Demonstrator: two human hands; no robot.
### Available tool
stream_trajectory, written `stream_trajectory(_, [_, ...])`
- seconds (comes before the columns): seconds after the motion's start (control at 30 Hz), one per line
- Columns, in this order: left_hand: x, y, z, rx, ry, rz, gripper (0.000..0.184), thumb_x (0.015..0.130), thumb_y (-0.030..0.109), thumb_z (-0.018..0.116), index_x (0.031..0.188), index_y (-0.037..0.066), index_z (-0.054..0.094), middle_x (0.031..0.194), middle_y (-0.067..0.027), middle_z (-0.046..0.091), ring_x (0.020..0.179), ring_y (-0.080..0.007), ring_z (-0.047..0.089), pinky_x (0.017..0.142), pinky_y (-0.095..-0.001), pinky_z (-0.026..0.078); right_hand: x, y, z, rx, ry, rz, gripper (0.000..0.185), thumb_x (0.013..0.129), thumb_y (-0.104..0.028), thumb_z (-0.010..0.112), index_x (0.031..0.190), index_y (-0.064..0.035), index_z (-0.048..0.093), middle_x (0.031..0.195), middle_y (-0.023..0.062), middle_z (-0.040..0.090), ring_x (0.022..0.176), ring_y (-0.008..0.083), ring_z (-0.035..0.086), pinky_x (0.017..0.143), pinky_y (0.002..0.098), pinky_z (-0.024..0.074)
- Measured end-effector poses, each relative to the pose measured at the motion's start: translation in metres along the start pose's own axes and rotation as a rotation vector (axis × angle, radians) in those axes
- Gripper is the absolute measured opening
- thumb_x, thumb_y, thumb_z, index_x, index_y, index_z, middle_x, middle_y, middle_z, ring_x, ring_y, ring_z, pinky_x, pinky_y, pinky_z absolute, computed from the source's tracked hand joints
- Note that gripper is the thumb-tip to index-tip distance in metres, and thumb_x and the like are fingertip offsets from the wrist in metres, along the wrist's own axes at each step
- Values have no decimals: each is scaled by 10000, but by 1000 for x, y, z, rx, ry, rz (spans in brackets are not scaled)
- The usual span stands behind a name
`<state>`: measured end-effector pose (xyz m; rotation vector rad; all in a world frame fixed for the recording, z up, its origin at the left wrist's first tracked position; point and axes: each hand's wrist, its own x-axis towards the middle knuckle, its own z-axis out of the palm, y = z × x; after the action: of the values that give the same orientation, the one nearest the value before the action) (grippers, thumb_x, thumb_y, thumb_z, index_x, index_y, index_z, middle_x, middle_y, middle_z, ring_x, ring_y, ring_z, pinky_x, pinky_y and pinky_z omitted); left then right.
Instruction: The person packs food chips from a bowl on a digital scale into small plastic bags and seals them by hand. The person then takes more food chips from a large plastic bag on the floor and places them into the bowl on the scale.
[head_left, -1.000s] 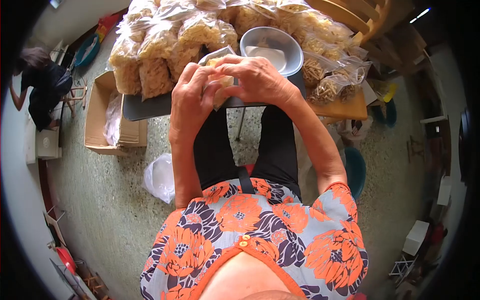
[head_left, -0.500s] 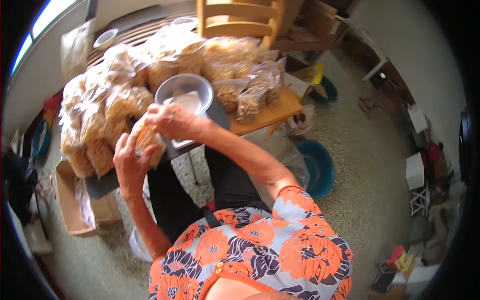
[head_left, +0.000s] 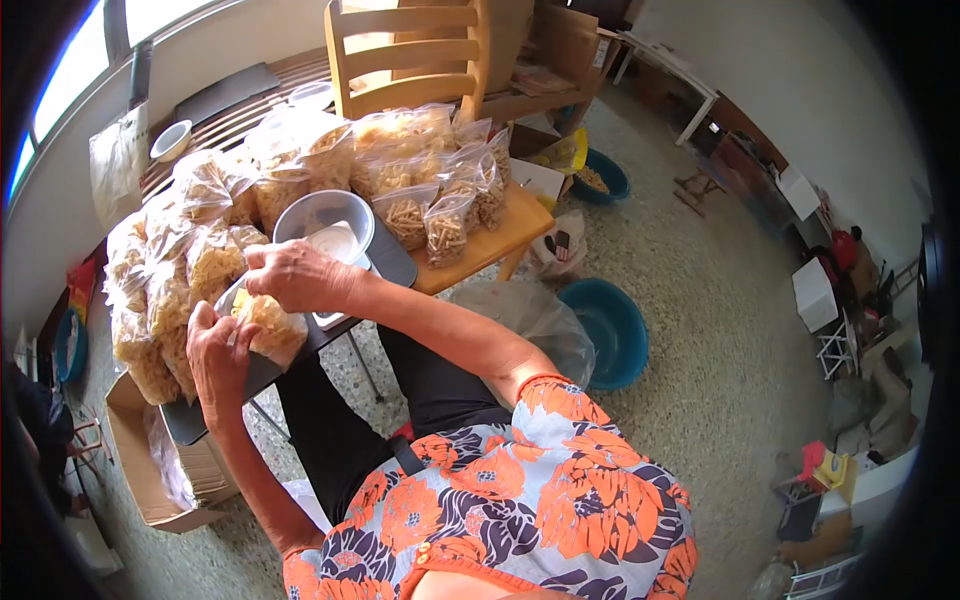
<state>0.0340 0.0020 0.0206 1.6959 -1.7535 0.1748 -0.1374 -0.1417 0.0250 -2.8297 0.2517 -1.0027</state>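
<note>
A clear plastic bag of yellowish snack pieces (head_left: 277,335) is between my hands at the near edge of the dark tabletop (head_left: 395,262). My left hand (head_left: 214,360) pinches the bag's upper left side with thumb and fingers. Fingers closed, my right hand (head_left: 297,276) grips the top edge of the same bag. Just beyond my right hand stands a translucent plastic bowl (head_left: 297,212) with a white item (head_left: 335,240) inside. Several filled snack bags (head_left: 212,258) are piled to the left, and more bags of short sticks (head_left: 446,235) stand on the right.
A wooden chair (head_left: 405,55) stands behind the bags. An open cardboard box (head_left: 200,480) is on the floor at left. Right of my legs sit a teal basin (head_left: 620,335) and a clear plastic sheet or bag (head_left: 530,320). Another teal basin (head_left: 605,180) lies farther off.
The view has shifted, so the table appears farther left and lower. My hands still hold the bag at its top; its filled lower part now shows more plainly below my right hand.
</note>
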Motion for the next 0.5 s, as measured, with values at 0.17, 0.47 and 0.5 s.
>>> stream_trajectory(0.17, [-6, 5, 7, -6, 67, 20, 163, 785, 60, 790, 880, -28, 691, 880, -137, 513, 873, -335, 565, 794, -452, 473, -6, -6, -2, 50, -75, 33, 104, 781, -114, 707, 874, -85, 671, 1004, 105, 646, 881, 326, 710, 735, 453, 565])
stream_trajectory(0.47, [-13, -2, 18, 102, 11, 168, 66, 847, 52, 702, 889, 15, 669, 967, -127, 653, 943, -354, 604, 834, -462, 503, -22, -8, 14, 165, -40, 66, 203, 845, -192, 727, 1015, -95, 674, 1045, 124, 669, 938, 337, 705, 817, 460, 557])
stream_trajectory(0.5, [-13, -2, 20, 70, 18, 170, 48, 870, 60, 673, 890, 21, 655, 942, -138, 660, 938, -364, 602, 825, -468, 496, -23, -7, 20, 99, -108, 78, 243, 830, -227, 740, 1026, -92, 690, 1045, 128, 681, 984, 334, 706, 852, 455, 557])
